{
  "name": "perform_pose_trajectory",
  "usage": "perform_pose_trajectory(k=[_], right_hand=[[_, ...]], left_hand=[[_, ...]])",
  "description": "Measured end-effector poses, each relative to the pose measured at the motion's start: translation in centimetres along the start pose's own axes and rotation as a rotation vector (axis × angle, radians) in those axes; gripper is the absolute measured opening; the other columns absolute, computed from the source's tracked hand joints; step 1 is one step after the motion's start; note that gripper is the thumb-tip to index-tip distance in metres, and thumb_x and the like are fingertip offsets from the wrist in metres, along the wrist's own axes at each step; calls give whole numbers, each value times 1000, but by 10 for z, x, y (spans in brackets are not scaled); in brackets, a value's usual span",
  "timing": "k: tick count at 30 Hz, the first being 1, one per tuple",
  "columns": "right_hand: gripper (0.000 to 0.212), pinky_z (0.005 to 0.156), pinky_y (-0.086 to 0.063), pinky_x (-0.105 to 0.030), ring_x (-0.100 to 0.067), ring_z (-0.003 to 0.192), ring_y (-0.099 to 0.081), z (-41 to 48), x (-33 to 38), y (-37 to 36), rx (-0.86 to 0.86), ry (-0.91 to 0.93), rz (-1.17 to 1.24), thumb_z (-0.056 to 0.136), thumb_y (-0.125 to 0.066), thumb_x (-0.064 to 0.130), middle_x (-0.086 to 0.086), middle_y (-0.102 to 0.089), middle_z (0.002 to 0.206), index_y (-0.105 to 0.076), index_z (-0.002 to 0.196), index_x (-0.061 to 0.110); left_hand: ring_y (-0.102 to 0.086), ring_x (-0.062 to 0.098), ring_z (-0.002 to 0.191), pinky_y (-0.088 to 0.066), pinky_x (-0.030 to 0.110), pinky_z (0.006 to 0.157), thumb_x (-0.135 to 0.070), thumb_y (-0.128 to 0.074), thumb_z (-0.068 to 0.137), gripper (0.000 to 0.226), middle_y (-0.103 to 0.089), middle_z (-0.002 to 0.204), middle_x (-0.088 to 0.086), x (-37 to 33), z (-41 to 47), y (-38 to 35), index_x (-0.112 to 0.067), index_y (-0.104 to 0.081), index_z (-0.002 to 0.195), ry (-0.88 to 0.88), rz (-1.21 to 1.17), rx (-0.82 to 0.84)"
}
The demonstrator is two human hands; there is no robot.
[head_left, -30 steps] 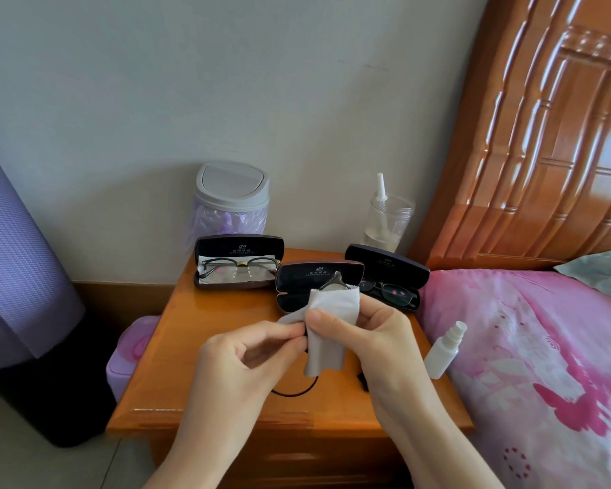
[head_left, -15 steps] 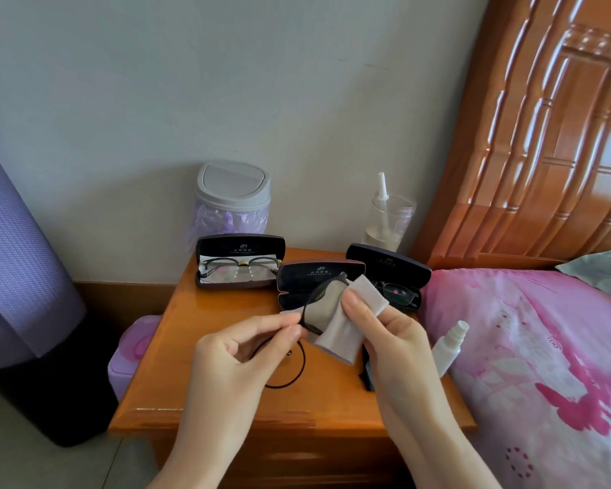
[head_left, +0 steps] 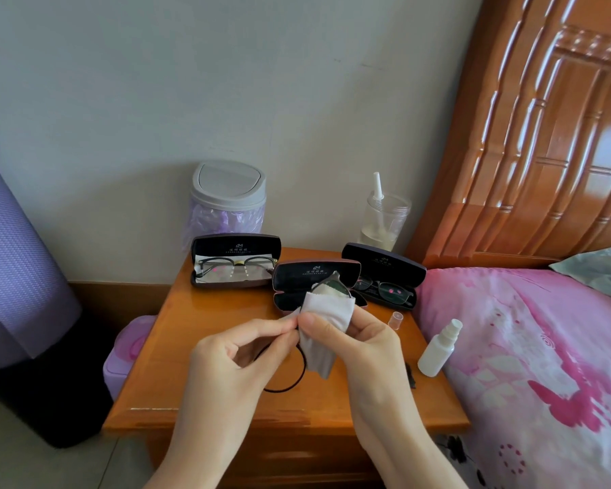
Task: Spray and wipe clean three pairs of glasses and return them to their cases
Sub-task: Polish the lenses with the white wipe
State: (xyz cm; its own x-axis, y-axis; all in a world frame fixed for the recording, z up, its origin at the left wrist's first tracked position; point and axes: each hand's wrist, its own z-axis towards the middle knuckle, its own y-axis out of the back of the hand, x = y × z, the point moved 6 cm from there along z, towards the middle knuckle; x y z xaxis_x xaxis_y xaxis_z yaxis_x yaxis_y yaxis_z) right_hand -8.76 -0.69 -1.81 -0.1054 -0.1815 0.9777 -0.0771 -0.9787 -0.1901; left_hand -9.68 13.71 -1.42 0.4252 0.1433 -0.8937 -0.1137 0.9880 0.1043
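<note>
Since half a second ago, the cloth (head_left: 327, 314) is covering more of the lens, wrapped over the glasses (head_left: 327, 289). Both hands are gripping: the right hand (head_left: 358, 338) is pinching the cloth around the lens, the left hand (head_left: 237, 351) is pinching the frame's near side. Glasses are being held above the nightstand (head_left: 198, 365), before the empty middle case (head_left: 314, 277); the spray bottle (head_left: 438, 349) is standing near the bed.

A wooden nightstand (head_left: 205, 354) fills the frame's centre — three open cases (head_left: 235, 261) (head_left: 316, 277) (head_left: 385, 273), a clear cap (head_left: 395, 318), a white spray bottle (head_left: 438, 349) at right.
</note>
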Motion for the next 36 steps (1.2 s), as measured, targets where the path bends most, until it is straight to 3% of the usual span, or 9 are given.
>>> perform_pose_trajectory(k=[3, 7, 12, 17, 21, 27, 33, 36], right_hand=[[17, 64, -52, -15, -11, 74, -70, 1, 2, -4, 16, 8, 1, 68, -76, 14, -6, -76, 80, -76, 84, 9], [27, 65, -52, -16, -11, 77, -71, -1, 4, 0, 26, 12, -54, 68, -76, 14, -6, -76, 84, -74, 94, 7], [19, 67, -53, -17, -15, 79, -69, 0, 5, 8, 68, -29, -140, 72, -76, 5, -7, -76, 84, -75, 90, 12], [25, 67, -54, -19, -19, 83, -71, 1, 10, 21, 69, -36, -177, 66, -77, 15, -8, -76, 87, -76, 91, 11], [28, 75, -55, -25, -25, 92, -70, 2, 4, 25, 46, -61, -163, 66, -76, 21, -9, -75, 92, -76, 93, 12], [26, 68, -55, -21, -18, 81, -71, -1, 0, 10, 81, -63, -112, 67, -76, 16, -7, -76, 87, -76, 92, 9], [25, 62, -50, -12, -6, 74, -69, 4, 4, 2, 43, -33, -56, 63, -75, 21, -2, -76, 79, -76, 84, 8], [30, 70, -52, -18, -10, 83, -69, 8, 7, 2, -7, -19, -68, 61, -74, 30, -4, -76, 84, -77, 83, 11]], left_hand=[[-68, -6, 83, -49, 4, 71, -21, -68, 69, 19, -73, 83, -23, 0, 0, 3, -26, -75, 86, -14, -2, -19], [-68, -8, 81, -47, 2, 68, -15, -71, 71, 19, -73, 79, -23, 1, 1, 4, -28, -74, 84, 25, -33, -17], [-67, -9, 81, -46, 0, 67, -12, -72, 74, 17, -73, 79, -23, 3, 3, 6, -26, -75, 84, 57, -35, -10], [-67, -10, 79, -46, 0, 65, -9, -72, 74, 18, -73, 78, -23, -1, 3, 5, -23, -75, 84, 62, -65, -7], [-66, -11, 78, -45, -1, 64, -8, -72, 74, 20, -72, 75, -26, 0, 4, 4, -27, -73, 82, 58, -57, 0], [-67, -9, 83, -49, 4, 72, -28, -68, 68, 17, -72, 81, -27, 4, 0, 0, -36, -73, 83, 22, 48, 39], [-67, -8, 84, -49, 4, 72, -32, -65, 69, 19, -72, 83, -27, 2, 1, 1, -37, -73, 85, -15, 76, 41], [-67, -7, 84, -49, 5, 73, -32, -65, 69, 19, -72, 83, -26, 1, 2, 0, -36, -73, 86, -16, 64, 51]])
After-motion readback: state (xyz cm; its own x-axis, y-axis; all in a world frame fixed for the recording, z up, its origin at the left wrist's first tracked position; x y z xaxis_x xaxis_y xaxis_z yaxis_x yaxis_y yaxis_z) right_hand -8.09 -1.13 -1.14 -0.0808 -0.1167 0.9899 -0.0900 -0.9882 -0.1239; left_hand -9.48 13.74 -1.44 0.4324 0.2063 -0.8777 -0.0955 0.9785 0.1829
